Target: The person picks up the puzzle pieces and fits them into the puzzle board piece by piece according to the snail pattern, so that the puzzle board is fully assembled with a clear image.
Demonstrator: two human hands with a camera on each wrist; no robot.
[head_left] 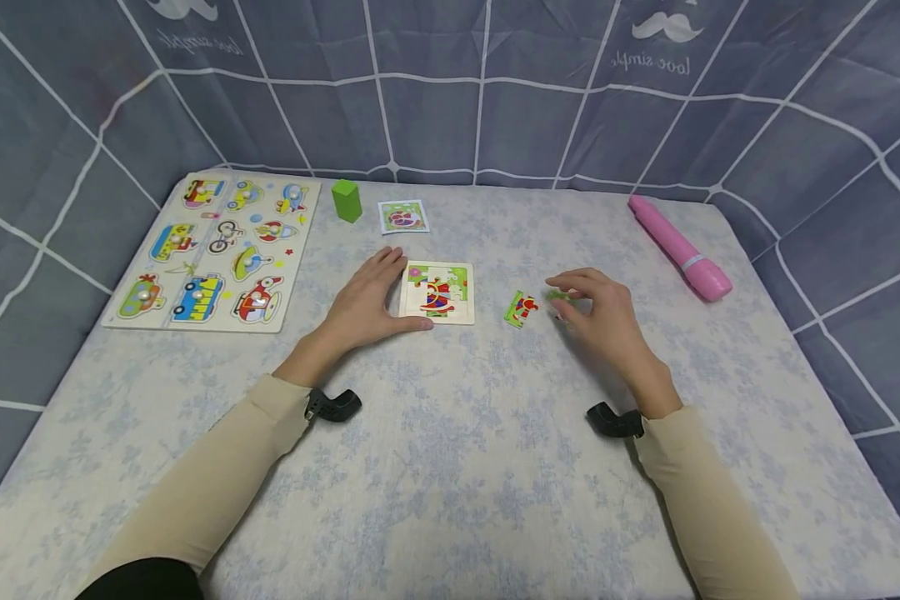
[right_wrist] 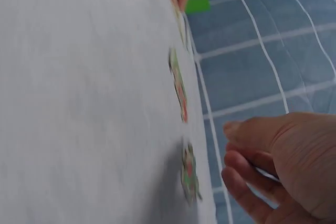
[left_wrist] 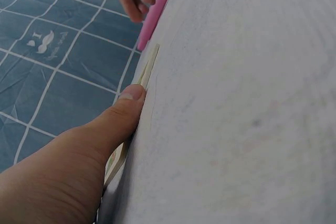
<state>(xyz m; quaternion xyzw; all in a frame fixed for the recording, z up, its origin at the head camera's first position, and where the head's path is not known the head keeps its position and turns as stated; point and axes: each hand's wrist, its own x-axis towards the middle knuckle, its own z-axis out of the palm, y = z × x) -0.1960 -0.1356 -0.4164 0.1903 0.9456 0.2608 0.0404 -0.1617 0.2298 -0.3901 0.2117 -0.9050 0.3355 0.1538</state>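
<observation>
My left hand (head_left: 367, 300) braces a small square jigsaw board (head_left: 460, 317), its straight thumb along the near edge and its fingers by the left side. In the left wrist view the thumb (left_wrist: 118, 116) presses against the board's edge. Part of a red and blue picture fills the frame. Right of it lies a red and green puzzle piece (head_left: 522, 309). My right hand (head_left: 603, 317) hovers with loosely bent fingers over another puzzle piece (right_wrist: 189, 174), partly hidden in the head view. The right wrist view shows a gap between those fingertips and the piece.
A large vehicle peg puzzle (head_left: 217, 250) lies at the left. Behind the small board are a green block (head_left: 347, 201) and a picture card (head_left: 403, 217). A pink microphone-shaped thing (head_left: 678, 246) lies at the back right. Dark checked cloth (head_left: 435, 125) hangs around the table.
</observation>
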